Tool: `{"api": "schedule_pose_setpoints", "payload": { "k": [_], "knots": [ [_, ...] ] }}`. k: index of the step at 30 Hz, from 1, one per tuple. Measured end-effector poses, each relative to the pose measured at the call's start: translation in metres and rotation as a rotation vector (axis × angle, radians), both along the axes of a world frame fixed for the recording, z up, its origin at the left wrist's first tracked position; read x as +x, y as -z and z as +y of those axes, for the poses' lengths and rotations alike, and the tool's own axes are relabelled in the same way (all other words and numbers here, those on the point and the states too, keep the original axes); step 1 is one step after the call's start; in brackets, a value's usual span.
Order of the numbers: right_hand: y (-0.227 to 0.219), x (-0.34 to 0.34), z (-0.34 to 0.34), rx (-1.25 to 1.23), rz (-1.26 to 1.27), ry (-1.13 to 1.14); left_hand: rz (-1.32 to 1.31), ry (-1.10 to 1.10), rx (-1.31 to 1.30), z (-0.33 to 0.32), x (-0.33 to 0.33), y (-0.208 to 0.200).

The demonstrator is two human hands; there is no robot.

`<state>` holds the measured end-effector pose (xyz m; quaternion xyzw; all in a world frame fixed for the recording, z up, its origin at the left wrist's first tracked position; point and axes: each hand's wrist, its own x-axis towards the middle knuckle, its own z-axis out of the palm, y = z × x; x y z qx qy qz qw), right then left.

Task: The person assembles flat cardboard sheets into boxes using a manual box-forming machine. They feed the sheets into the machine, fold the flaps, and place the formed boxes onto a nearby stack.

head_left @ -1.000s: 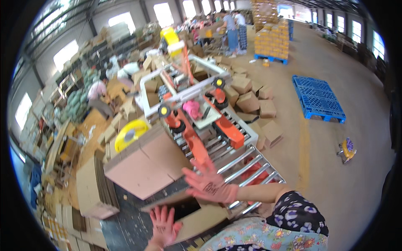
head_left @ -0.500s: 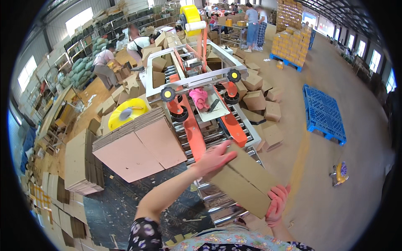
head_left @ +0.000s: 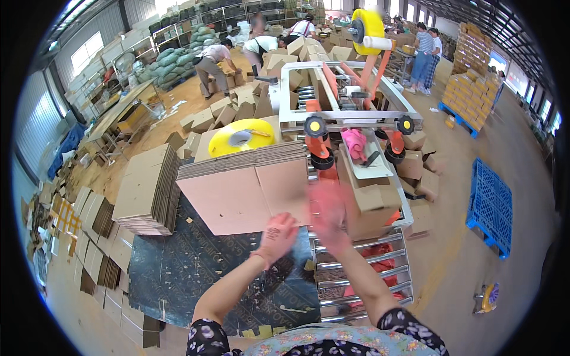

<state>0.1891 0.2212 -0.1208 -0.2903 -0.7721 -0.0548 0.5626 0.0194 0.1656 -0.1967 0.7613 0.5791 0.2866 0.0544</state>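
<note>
Beside flat, pinkish stacked cartons (head_left: 234, 202) are the left hand (head_left: 278, 236) and blurred right hand (head_left: 330, 218), grips unclear.

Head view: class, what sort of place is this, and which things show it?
Probably a packing workshop or warehouse: there is what looks like a carton-taping machine over rollers, a stack of flattened cartons, and boxes piled high on a blue pallet.
</note>
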Motion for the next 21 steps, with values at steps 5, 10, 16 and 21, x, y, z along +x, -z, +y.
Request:
{"api": "schedule_pose_setpoints", "payload": {
  "k": [5, 10, 16, 21],
  "knots": [
    [-0.011, -0.116, 0.077, -0.09, -0.676, 0.172, 0.344, -0.378, 0.44, 0.005, -0.069, -0.045],
    [-0.006, -0.096, 0.025, 0.064, -0.432, -0.265, 0.254, -0.141, 0.076, -0.015, -0.144, -0.111],
    [-0.002, -0.067, -0.037, -0.134, -0.288, -0.532, 0.367, -0.316, -0.389, 0.017, -0.197, -0.091],
    [-0.043, 0.051, -0.118, -0.194, -0.376, -1.094, -0.161, -0.228, -0.427, -0.078, -0.205, -0.097]
  ]
}}
